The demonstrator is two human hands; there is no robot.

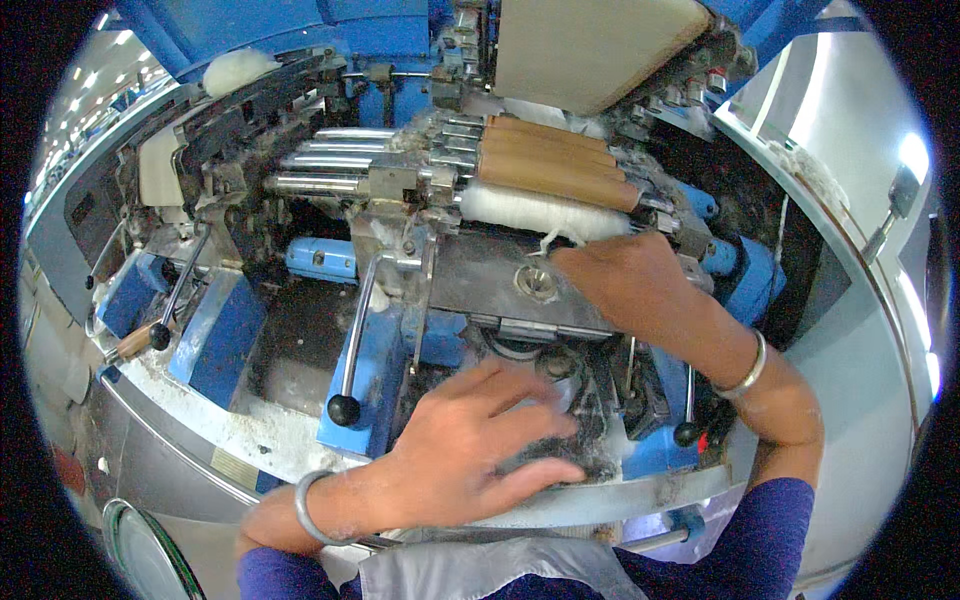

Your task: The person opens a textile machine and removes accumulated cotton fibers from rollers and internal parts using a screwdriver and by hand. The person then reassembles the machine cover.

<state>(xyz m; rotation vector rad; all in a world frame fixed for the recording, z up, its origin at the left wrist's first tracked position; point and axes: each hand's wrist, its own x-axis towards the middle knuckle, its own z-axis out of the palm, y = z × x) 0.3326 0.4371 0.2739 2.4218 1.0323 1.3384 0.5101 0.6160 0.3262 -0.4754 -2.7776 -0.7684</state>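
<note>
Head view: reaches in with the right grip (625, 285) at three o'clock, back of the hand uppermost, fingers curled under beside the loose end of a white strand (562, 238). With fingertips hidden, no telling whether pinched on the strand or merely next to it. At one o'clock, that strand, along the lower edge of the white roll (535, 210). Beyond the roll, also at one o'clock, brown rollers (550, 160) side by side; farther out, a tilted beige pad (585, 50). Near the centre, just under the roll, a grey plate (475, 283) with a round fitting (537, 284).

At six o'clock, hovers with the left grip (480, 440), fingers spread apart and blurred, before the machine's dark lower front. Wears a bangle (301, 507) on each wrist. Shows one black knob (344, 409) at eight o'clock, another at four. Between ten and eleven o'clock, toward the rim, a fluffy white clump (238, 71); closer in, steel rods (325, 160).
</note>
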